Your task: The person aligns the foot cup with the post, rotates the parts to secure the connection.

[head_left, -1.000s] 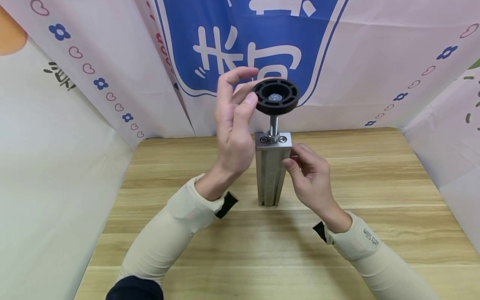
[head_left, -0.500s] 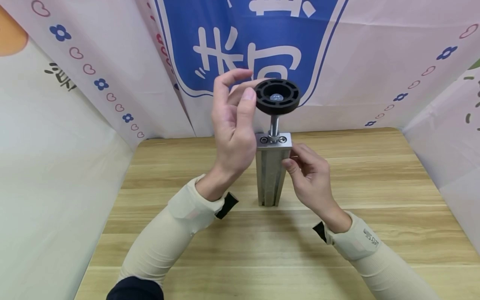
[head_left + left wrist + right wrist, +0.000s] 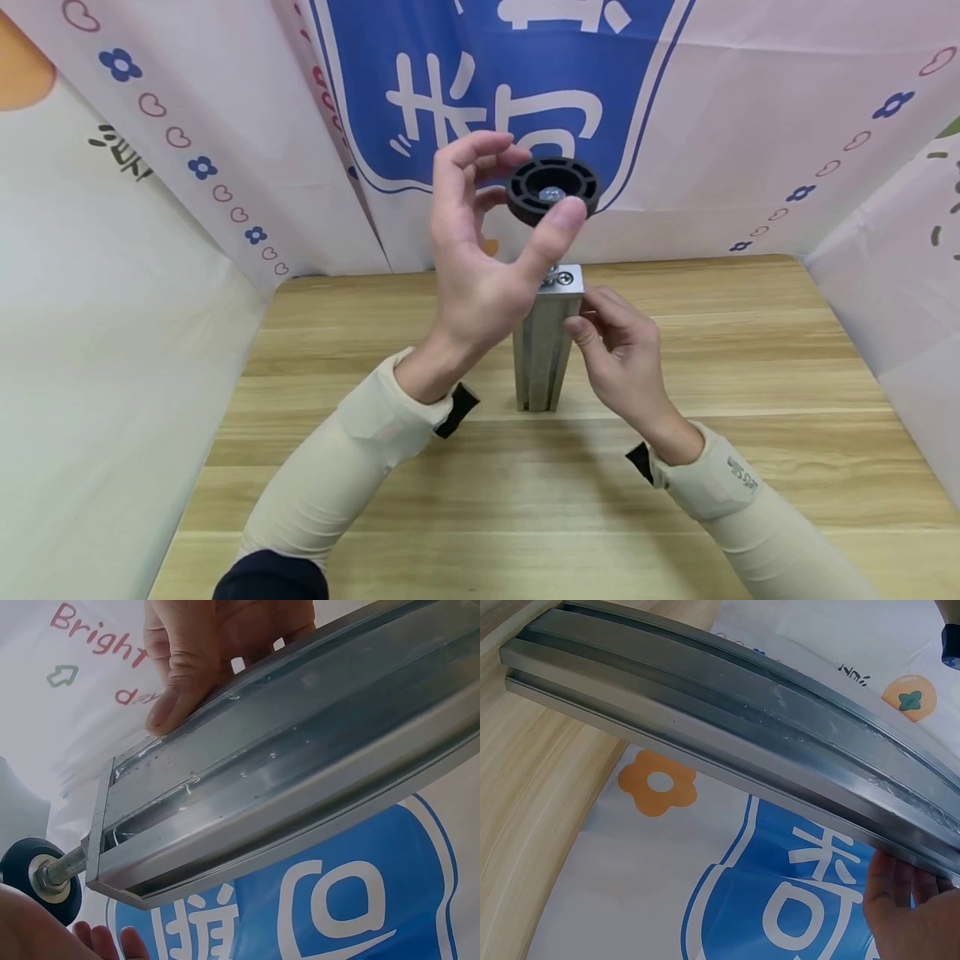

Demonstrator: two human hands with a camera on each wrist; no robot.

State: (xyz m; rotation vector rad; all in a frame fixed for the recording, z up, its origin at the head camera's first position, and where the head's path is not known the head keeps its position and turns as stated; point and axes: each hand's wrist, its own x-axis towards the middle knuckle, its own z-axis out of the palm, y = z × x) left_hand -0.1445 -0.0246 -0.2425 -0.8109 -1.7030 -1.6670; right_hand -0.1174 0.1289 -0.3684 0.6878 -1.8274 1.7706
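Observation:
An aluminium profile stands upright on the table, its end plate at the top fixed with screws. Out of that plate rises a threaded stem with a round black levelling foot, its open underside facing up. My left hand holds the foot, thumb across its near rim and fingers curved round the far left side; the hand covers most of the stem in the head view. My right hand grips the profile's upper right side between thumb and fingers, as the thumb in the left wrist view also shows.
The wooden table lies under both arms. A printed cloth backdrop with a blue sign rises close behind the profile, and white cloth walls stand at both sides. Black straps sit at the wrists.
My left thumb has swung rightward from the foot's left edge across its near rim, and the fingers have curled further round behind it. The right hand and profile have stayed put.

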